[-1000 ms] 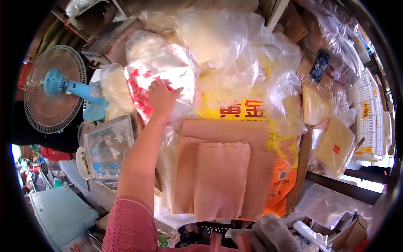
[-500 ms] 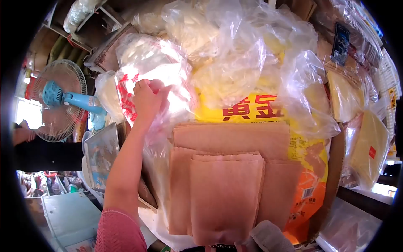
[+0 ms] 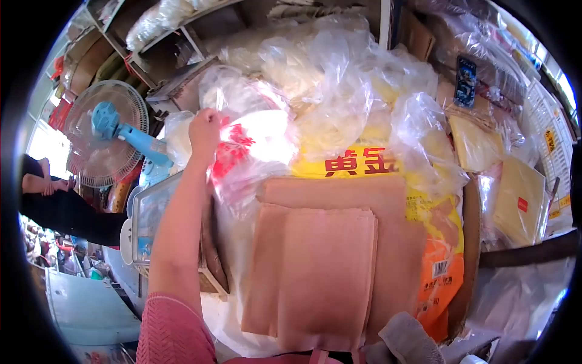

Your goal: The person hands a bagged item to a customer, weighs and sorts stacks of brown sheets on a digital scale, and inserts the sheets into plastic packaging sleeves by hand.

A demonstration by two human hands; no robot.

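My left hand (image 3: 205, 128) reaches forward with its fingers curled closed at the left edge of a shiny clear plastic bag (image 3: 245, 155) with red print. The fingertips are partly hidden, but the bag's edge appears to be gripped in them. Brown paper-like sheets (image 3: 324, 267) lie in overlapping stacks in front of me. Under them is a yellow and orange printed sack (image 3: 439, 249). My right hand is out of view. A grey cloth (image 3: 412, 340) lies at the lower right, near my body.
Crumpled clear plastic (image 3: 339, 79) is heaped at the back. A blue fan (image 3: 106, 124) stands at the left, near a glass-sided case (image 3: 151, 212). A phone (image 3: 465, 82) leans at the right, above packets (image 3: 521, 200). Another person's folded arms (image 3: 45, 182) show at far left.
My left hand has closed into a tighter curl at the bag's left side, and the bag's red print has shifted and crumpled. The whole view has also shifted.
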